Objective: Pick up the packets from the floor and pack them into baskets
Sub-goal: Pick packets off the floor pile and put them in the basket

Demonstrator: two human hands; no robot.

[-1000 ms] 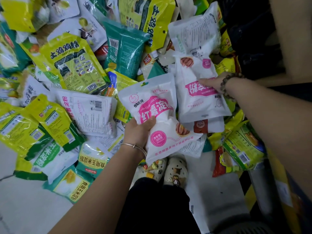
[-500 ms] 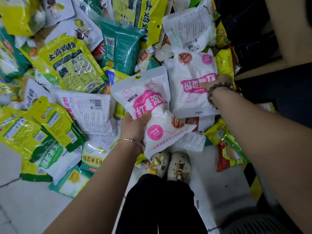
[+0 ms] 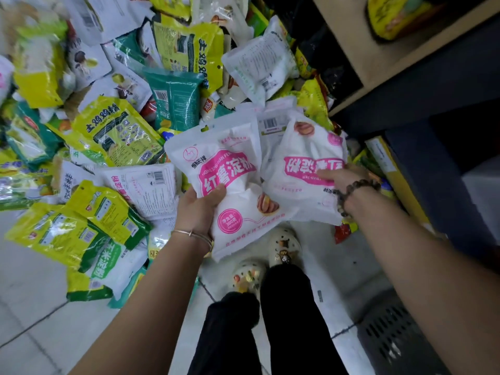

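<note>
Heap point(image 3: 108, 147) of packets covers the tiled floor point(image 3: 40, 307): yellow-green bags, a teal bag point(image 3: 176, 104) and white bags with barcodes, overlapping at all angles.

Two matching packets are lifted clear of it, above a pair of pale shoes point(image 3: 284, 247). Both are soft white pouches, puffed and creased, with a bold pink band of white characters across the front, a small pink round badge and a reddish-brown food picture.

The left grip point(image 3: 198, 212) is curled round the first packet point(image 3: 227, 163) at its lower left, thumb laid over the pink band and fingers hidden behind. This pouch stands roughly upright, leaning a little, and its print reads the right way up.

The right grip point(image 3: 339, 177) pinches the second packet point(image 3: 303, 147) at its right edge, thumb on the pink band, fingers out of sight behind. Its print is upside down in this view.

The two pouches touch side by side, the first one's edge lying over the second. A wooden shelf point(image 3: 378, 50) stands at the upper right.
</note>
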